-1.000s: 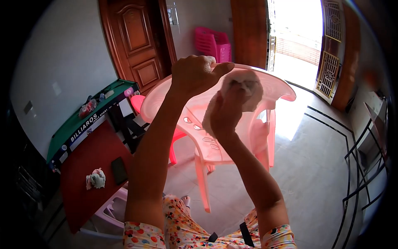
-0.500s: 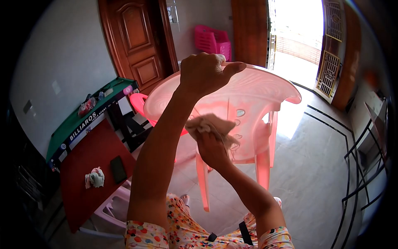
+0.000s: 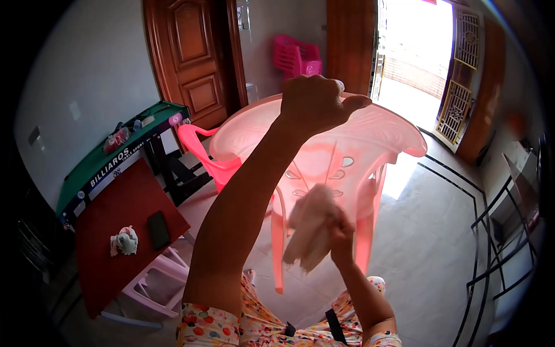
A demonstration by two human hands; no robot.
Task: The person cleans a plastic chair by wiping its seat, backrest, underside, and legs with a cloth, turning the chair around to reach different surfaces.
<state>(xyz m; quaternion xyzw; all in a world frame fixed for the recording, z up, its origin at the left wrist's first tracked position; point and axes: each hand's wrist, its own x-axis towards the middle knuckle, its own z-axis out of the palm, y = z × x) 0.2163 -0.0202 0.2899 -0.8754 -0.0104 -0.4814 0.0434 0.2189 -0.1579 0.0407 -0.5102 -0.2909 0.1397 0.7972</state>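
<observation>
A pale pink plastic chair (image 3: 381,124) stands right in front of me, with a broad curved upper rim and small cutouts lower down. At its far upper rim, my left hand (image 3: 315,104) is closed with the fingers curled over and the thumb out to the side. My right hand (image 3: 342,228) grips a light beige cloth (image 3: 312,234), which hangs bunched and blurred by motion before the chair's lower part. My left forearm hides part of the chair's left side.
A brighter pink chair (image 3: 199,153) is behind on the left. A red table (image 3: 110,277) bears a crumpled cloth (image 3: 125,241) and a dark phone-like object (image 3: 158,230). Beyond it is a billiards table (image 3: 87,168). Stacked pink chairs (image 3: 298,58) stand at the back; a black metal frame (image 3: 491,231) is at right.
My right hand has brought the cloth down and toward me, away from the chair's middle. In view, my left hand and the chair have shifted slightly right.
</observation>
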